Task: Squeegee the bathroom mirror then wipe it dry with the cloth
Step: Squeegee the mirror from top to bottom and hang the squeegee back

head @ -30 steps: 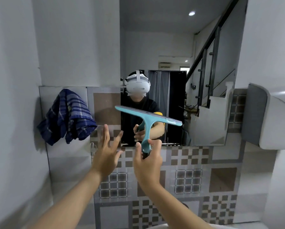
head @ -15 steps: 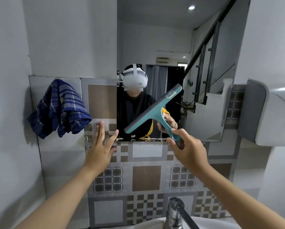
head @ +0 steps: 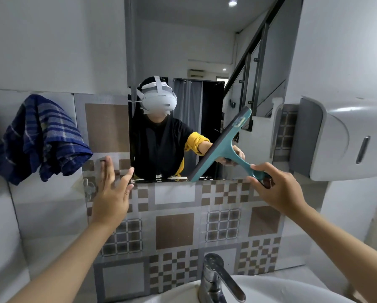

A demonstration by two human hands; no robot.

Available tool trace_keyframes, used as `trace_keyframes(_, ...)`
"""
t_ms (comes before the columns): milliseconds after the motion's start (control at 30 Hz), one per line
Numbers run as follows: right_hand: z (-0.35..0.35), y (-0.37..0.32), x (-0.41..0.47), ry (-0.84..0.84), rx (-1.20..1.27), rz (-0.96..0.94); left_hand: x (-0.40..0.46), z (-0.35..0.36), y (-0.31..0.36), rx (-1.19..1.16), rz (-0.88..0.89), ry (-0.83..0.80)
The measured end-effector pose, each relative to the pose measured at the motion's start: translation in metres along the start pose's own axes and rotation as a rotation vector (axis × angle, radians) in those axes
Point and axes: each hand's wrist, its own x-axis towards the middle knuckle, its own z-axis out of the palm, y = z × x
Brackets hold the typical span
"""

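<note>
At mirror (head: pixel 183 62), right hand (head: pixel 277 189) grips tilted squeegee (head: pixel 221 147), left hand (head: pixel 113 189) spread on tile; uneven blade contact risks streaks.

A chrome faucet (head: pixel 216 278) stands over a white sink (head: pixel 281 289). A white wall dispenser (head: pixel 340 138) hangs right of the patterned tiles (head: pixel 174 230).

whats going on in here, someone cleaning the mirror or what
Yes. A person at the sink holds a teal squeegee by its handle in the right hand, blade tilted against the lower right of the mirror. The left hand rests flat on the tiled wall. The blue striped cloth hangs unused on the left.
</note>
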Motion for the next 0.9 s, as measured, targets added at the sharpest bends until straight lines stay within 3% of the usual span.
trace_keyframes(467, 0.008, 0.017, -0.046, 0.03, 0.183, 0.222, 0.0, 0.006, 0.001, -0.039, 0.01, 0.052)
trace_keyframes(900, 0.036, -0.053, -0.064, 0.139, 0.561, 0.653, -0.001, 0.007, -0.001, -0.055, 0.012, 0.051)
